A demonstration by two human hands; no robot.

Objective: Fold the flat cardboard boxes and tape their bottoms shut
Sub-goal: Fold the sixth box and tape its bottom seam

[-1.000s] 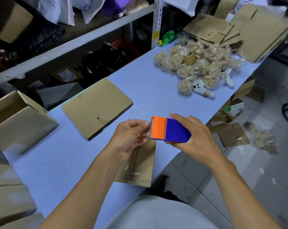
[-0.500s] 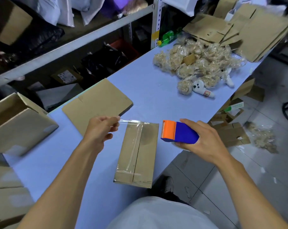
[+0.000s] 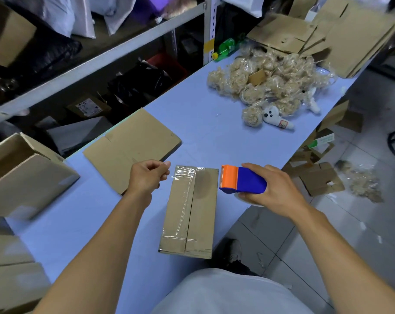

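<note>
Left hand: the left hand hangs above the pale blue table, fingers curled into a loose fist, thumb and forefinger pinched at the loose end of the clear tape; whether the film is truly gripped cannot be told.
Right hand: the right hand wraps the blue body of the tape dispenser, its orange head pointing toward the left hand.
Box: the folded box lies between the two hands, bottom flaps up, a strip of tape running along the centre seam from far edge to near edge.
Change from one second ago: then both hands met at the dispenser's orange head, directly above the box, hiding most of it; now they stand apart and the box top shows in full.
Change from half a second ago: the left hand sits closer to the box's far left corner; the dispenser remains just right of the far right corner, little moved.
Beyond the left hand: a flat cardboard sheet lies on the table, its near edge partly covered by the fist.
Left of the left arm: an opened carton rests at the table's end.
Far beyond the right hand: a heap of bagged stuffing, a small white plush toy at its near edge, and stacked cardboard flats past that.
</note>
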